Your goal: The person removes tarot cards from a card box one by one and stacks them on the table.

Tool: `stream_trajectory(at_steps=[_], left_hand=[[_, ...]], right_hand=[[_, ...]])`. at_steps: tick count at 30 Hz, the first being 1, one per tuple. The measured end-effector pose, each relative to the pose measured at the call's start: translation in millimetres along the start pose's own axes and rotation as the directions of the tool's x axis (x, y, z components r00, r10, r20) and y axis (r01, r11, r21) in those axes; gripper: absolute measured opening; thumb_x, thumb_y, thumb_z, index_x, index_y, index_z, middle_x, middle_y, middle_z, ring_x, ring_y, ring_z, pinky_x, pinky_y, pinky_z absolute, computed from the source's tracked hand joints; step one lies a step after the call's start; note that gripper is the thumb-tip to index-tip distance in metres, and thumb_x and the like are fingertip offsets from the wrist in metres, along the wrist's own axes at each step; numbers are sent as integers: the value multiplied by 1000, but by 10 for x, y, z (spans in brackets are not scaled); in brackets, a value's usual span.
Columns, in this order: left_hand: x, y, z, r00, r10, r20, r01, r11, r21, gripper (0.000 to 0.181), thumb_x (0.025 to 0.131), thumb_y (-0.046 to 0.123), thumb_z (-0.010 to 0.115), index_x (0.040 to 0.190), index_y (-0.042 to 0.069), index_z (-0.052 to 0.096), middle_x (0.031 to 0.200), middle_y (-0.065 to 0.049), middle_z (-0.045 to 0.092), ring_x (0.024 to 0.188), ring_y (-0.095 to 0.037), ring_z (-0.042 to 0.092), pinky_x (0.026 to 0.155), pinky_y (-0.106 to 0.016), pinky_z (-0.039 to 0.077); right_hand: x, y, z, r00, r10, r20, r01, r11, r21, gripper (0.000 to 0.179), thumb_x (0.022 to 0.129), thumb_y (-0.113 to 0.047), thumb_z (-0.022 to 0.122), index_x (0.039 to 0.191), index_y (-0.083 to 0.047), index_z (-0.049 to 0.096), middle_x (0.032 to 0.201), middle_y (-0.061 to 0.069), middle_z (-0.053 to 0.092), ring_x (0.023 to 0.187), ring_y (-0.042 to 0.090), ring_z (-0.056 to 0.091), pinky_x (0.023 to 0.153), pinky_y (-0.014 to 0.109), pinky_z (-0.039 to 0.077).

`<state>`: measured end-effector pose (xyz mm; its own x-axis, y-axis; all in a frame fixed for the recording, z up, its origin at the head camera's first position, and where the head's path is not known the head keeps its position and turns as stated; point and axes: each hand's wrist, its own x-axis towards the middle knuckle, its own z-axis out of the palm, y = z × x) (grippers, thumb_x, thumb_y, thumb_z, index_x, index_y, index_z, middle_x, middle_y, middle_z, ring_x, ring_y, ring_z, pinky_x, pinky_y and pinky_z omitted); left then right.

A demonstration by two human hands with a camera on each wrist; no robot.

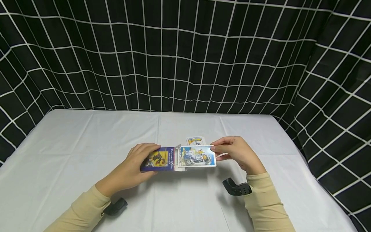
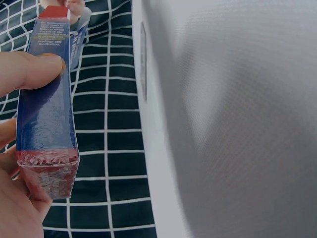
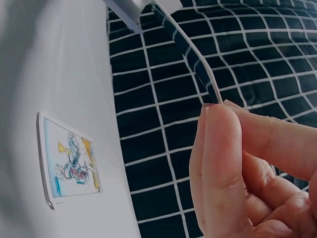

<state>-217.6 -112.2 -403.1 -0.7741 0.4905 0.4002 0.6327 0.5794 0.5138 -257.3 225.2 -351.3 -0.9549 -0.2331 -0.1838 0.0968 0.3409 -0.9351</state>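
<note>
My left hand [image 1: 131, 166] grips a purple-blue tarot card box [image 1: 157, 158] above the table, fingers along its far edge and thumb along its near edge. In the left wrist view the thumb presses the narrow side of the box [image 2: 47, 109], which has red ends. From its open right end a tarot card [image 1: 197, 156] with a colourful picture extends to the right. My right hand [image 1: 236, 153] pinches that card's right end between thumb and fingers; the right wrist view shows the card [image 3: 190, 52] edge-on and slightly bent.
Behind the held card, another picture card [image 1: 195, 140] lies on the white-covered table [image 1: 101, 138]. Black cloth with a white grid [image 1: 174, 64] hangs around the back and sides. A dark wrist camera [image 1: 236, 187] sits at the right sleeve, another wrist camera [image 1: 116, 207] at the left.
</note>
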Motion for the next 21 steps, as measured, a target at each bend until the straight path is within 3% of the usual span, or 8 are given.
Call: stream_trajectory(at_steps=[8, 21], left_hand=[[1, 1, -2, 1000, -5, -1, 5, 1000, -6, 73, 78, 14, 81, 142, 7, 47, 141, -9, 54, 130, -28, 47, 111, -52, 36], [2, 3, -1, 1000, -1, -2, 1, 1000, -7, 71, 79, 14, 81, 141, 6, 48, 141, -10, 54, 129, -28, 46, 110, -52, 35]], right_hand=[[-14, -14, -64, 1000, -3, -26, 3, 1000, -3, 36, 89, -7, 69, 116, 17, 63, 83, -1, 73, 72, 7, 67, 69, 24, 60], [-15, -11, -133, 994, 11, -107, -3, 996, 84, 32, 89, -6, 70, 113, 14, 64, 77, -6, 70, 71, 6, 66, 69, 23, 60]])
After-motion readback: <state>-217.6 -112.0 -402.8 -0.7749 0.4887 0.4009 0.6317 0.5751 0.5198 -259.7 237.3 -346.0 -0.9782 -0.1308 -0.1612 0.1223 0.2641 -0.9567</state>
